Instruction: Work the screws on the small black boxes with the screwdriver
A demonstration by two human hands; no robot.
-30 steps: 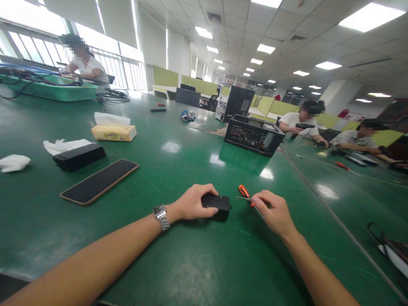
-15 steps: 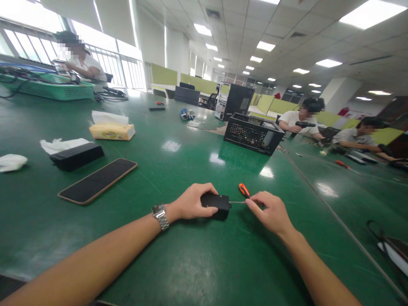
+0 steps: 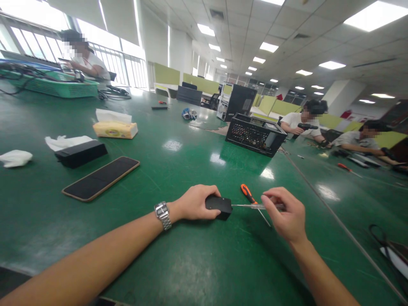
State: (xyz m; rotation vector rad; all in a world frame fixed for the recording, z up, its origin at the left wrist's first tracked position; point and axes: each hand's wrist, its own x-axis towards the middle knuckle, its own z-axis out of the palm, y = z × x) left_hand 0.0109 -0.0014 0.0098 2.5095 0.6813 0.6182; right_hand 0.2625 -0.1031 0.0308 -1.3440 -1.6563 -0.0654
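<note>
Left hand [image 3: 194, 203] grips small black box [image 3: 219, 205], pinning it to surface [image 3: 191, 263] for steadiness; right hand [image 3: 287, 214] pinches thin metal tool [image 3: 245, 206], tip at box edge

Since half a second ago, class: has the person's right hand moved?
Yes: the right hand, pinching a thin metal tool, has shifted rightward, away from the small black box and past the orange screwdriver.

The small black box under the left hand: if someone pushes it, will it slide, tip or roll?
The box would probably slide: the table looks smooth and glossy. Tipping or rolling seems unlikely, since it is low and flat-sided. It looks rigid and light; the left hand steadies it.
</note>
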